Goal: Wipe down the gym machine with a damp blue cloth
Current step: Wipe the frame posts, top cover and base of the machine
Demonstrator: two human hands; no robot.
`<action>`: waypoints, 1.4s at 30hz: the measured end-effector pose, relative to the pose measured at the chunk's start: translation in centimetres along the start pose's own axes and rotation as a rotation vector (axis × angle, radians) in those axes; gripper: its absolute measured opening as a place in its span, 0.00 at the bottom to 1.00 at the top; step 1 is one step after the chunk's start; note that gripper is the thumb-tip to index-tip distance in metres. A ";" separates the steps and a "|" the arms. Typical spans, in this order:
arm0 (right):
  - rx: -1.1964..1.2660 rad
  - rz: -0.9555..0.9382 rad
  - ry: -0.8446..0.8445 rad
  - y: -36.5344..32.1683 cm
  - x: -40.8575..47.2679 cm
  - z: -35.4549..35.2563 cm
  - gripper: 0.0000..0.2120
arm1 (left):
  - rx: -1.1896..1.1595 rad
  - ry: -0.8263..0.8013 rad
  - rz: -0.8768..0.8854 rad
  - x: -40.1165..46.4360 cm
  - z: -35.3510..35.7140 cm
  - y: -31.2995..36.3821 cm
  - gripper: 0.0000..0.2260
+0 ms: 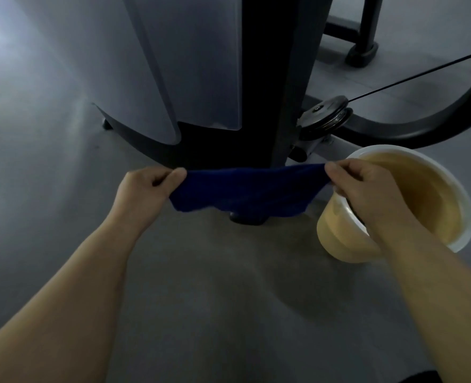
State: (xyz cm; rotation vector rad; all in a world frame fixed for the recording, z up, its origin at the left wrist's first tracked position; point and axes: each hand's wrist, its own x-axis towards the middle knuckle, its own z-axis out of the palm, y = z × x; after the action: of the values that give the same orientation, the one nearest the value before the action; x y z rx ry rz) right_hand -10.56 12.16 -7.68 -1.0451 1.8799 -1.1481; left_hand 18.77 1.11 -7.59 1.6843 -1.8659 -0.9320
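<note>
Hands stretching blue cloth [242, 189] before gym machine [228, 78] base: left hand [148, 186] pinching left corner, right hand [367, 186] pinching right corner. Yellow bucket [427, 189] standing on floor [201, 272] beside right hand.

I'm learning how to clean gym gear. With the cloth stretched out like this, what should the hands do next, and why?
Probably press the blue cloth against the machine's black column. The left hand and right hand each pinch an end, holding it spread just before the base.

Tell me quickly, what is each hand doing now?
Left hand: pinches one end of the blue cloth.
Right hand: pinches the other end.
</note>
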 end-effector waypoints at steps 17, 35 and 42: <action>-0.002 0.129 -0.423 -1.0 -1.9 7.2 0.23 | -0.124 -0.324 0.006 -2.7 7.3 2.4 0.09; -0.264 -0.333 0.250 0.1 0.9 -3.1 0.15 | -0.116 -0.014 0.582 -0.4 8.5 10.5 0.12; -0.450 -0.258 0.243 3.9 1.4 -7.0 0.19 | 0.072 -0.197 0.620 -0.5 14.9 11.1 0.15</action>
State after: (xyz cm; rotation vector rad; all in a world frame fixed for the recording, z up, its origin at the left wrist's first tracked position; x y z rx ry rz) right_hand -18.21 14.53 -8.88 -1.4836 2.3157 -1.0522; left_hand 0.57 4.48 -9.29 0.9570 -2.3683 -0.7867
